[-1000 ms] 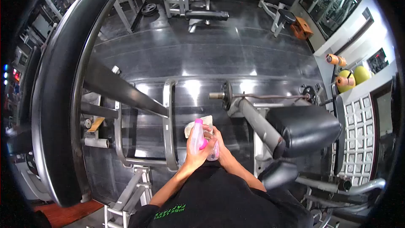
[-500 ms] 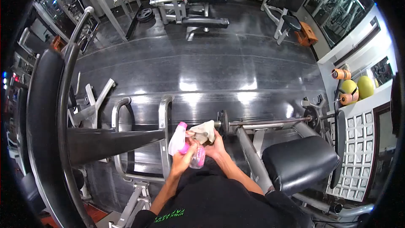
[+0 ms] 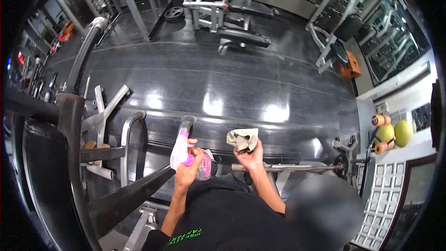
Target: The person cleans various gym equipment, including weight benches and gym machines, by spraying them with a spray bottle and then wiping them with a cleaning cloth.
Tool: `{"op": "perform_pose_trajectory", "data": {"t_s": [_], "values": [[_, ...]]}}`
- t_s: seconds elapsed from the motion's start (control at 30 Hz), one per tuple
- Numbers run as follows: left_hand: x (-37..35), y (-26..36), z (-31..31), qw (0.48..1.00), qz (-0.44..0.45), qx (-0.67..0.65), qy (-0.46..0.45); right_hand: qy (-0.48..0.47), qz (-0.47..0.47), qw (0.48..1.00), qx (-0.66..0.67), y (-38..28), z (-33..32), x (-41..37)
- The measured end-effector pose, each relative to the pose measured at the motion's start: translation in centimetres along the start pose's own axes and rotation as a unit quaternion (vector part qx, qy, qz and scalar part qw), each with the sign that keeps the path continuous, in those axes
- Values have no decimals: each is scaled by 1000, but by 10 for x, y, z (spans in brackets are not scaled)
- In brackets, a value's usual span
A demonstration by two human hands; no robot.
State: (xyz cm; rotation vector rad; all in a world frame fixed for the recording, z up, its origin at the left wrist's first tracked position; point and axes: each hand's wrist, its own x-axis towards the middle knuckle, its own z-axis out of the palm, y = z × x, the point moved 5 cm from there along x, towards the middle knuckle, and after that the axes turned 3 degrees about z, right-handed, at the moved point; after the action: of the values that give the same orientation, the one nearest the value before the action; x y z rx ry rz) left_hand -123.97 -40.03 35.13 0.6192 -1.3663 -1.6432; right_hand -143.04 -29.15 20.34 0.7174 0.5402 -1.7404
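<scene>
Spray bottle [image 3: 179,152] in left hand [image 3: 189,169], black shirt [image 3: 223,214] reading "HIGH".

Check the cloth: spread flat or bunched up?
Bunched up: the cloth sits crumpled in the right hand, its folds showing.

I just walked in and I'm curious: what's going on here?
A person in a black shirt with green lettering is among gym machines. Their left hand grips a clear spray bottle with a pink-and-white head, and their right hand holds a crumpled off-white cloth. Bottle and cloth are apart, both held up over the dark, shiny floor.
</scene>
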Motion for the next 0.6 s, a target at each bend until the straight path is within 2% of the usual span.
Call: {"op": "perform_pose_trajectory", "data": {"t_s": [0.17,0.27,0.33,0.43,0.5,0.6], "values": [[33,-13,-31,997,-53,24,46,-39,3,999,-22,-9,48,38],[50,-15,-42,998,-40,14,56,-47,13,998,-43,-3,69,44],[62,-13,-44,999,-21,-8,31,-59,6,995,-79,0,81,52],[83,-13,-51,999,-19,21,23,-74,30,992,-99,11,102,73],[99,-10,-58,999,-14,36,39,-77,50,991,-99,20,120,93],[124,-6,-66,996,-5,56,70,-129,90,979,-133,31,153,123]]}}
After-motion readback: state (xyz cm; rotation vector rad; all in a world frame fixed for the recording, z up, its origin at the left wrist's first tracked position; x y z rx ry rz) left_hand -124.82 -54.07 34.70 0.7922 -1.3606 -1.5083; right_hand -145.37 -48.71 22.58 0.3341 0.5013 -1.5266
